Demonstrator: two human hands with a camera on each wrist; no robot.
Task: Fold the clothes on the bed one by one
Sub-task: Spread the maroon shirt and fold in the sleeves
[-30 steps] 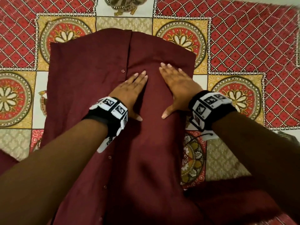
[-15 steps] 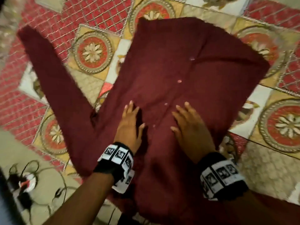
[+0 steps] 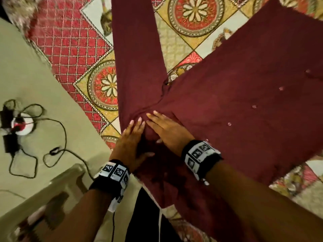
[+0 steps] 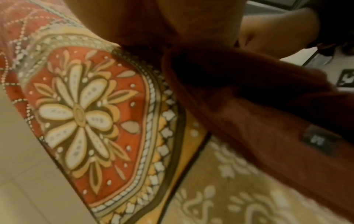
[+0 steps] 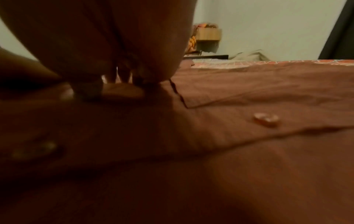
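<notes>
A maroon buttoned shirt [image 3: 244, 105] lies spread flat on the patterned bedspread [image 3: 192, 20]. One long sleeve [image 3: 136, 49] stretches away toward the top of the head view. My left hand [image 3: 130, 142] and right hand [image 3: 167, 130] lie flat side by side, fingers straight, pressing the cloth at the shoulder where the sleeve joins the body. The left wrist view shows the maroon cloth [image 4: 258, 136] with a small dark label. Buttons [image 5: 266, 119] show close up in the right wrist view on the shirt [image 5: 249, 151].
The bed edge runs diagonally at the left. Beyond it, on the pale floor [image 3: 35, 84], lie black cables [image 3: 57, 151] and a small round device [image 3: 22, 124]. A light plastic chair [image 3: 52, 193] stands at lower left. A shelf [image 5: 207, 36] hangs on the far wall.
Both hands slid from the shirt's middle toward its left shoulder, staying flat on the cloth. The head view swung left, so the sleeve, bed edge and floor came into sight.
</notes>
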